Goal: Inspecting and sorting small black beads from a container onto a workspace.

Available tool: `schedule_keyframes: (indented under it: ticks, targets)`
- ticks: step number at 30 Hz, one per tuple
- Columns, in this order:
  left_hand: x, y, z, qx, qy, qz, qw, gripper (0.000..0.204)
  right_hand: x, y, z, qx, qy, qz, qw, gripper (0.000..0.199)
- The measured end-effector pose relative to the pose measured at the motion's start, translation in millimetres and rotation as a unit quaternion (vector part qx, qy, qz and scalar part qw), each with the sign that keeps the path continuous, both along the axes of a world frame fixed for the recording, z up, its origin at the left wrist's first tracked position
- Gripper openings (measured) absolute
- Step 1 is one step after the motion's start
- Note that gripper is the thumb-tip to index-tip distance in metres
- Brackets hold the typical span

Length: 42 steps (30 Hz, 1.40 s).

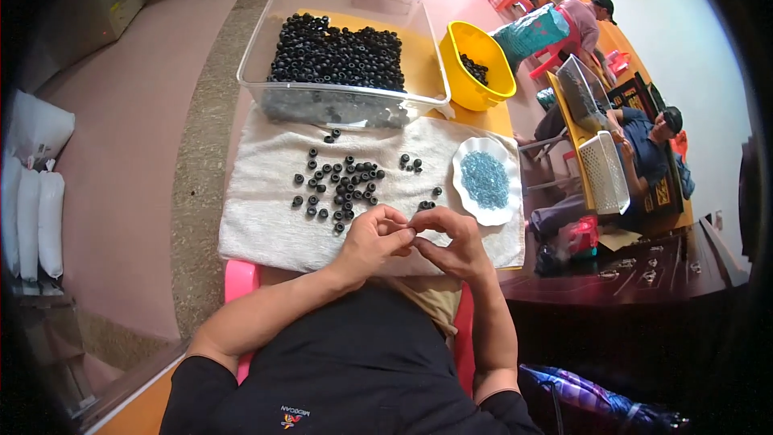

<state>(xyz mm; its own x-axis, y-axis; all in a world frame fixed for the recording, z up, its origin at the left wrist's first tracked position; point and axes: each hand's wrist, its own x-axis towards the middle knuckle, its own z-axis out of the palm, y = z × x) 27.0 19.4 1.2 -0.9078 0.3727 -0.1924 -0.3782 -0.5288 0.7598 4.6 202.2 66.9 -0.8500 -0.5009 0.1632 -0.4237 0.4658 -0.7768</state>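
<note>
My left hand (374, 243) and my right hand (456, 246) meet at the near edge of a white cloth (262, 229), thumbs and fingertips pinched together. Whatever lies between the fingertips is too small and covered to name. Just beyond, small black ring-shaped parts (351, 192) lie scattered over the cloth, most of them ahead of my left hand. A few more black rings (427, 205) sit right by my right fingers. To the right, a white scalloped dish (459, 185) holds a heap of small clear bluish pieces (485, 180).
Behind the cloth stands a clear plastic bin (431, 95) with many black parts (338, 56). A yellow tub (475, 98) beside it holds more. At right, a person (648, 141) sits at another table near a white basket (604, 173). White sacks (50, 225) stand at far left.
</note>
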Motion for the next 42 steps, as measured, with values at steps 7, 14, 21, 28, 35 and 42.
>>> schedule_keyframes:
  ticks: [7, 14, 21, 28, 35, 42]
  targets:
    - [-2, -5, 7, 0.031, -0.054, 0.029, 0.998, 0.02, 6, -13, -18, -0.051, 0.134, -0.031, 0.989, 0.032]
    - [-1, -4, 12, 0.053, -0.077, 0.024, 0.995, 0.018, 12, -21, -27, -0.024, 0.255, -0.066, 0.964, 0.032]
    - [0, -2, 10, 0.057, -0.086, 0.018, 0.995, 0.019, 20, -18, -34, -0.062, 0.237, -0.103, 0.964, 0.034]
    - [4, 1, 10, 0.078, -0.07, 0.037, 0.994, 0.014, 35, -25, -35, -0.049, 0.287, -0.158, 0.944, 0.036]
    - [-2, -1, 7, 0.049, -0.074, 0.051, 0.995, 0.011, 28, 10, -24, 0.038, 0.336, -0.171, 0.925, 0.026]
    - [2, 1, 12, 0.024, -0.081, 0.048, 0.995, 0.014, 3, 72, -20, 0.298, 0.261, -0.237, 0.887, 0.031]
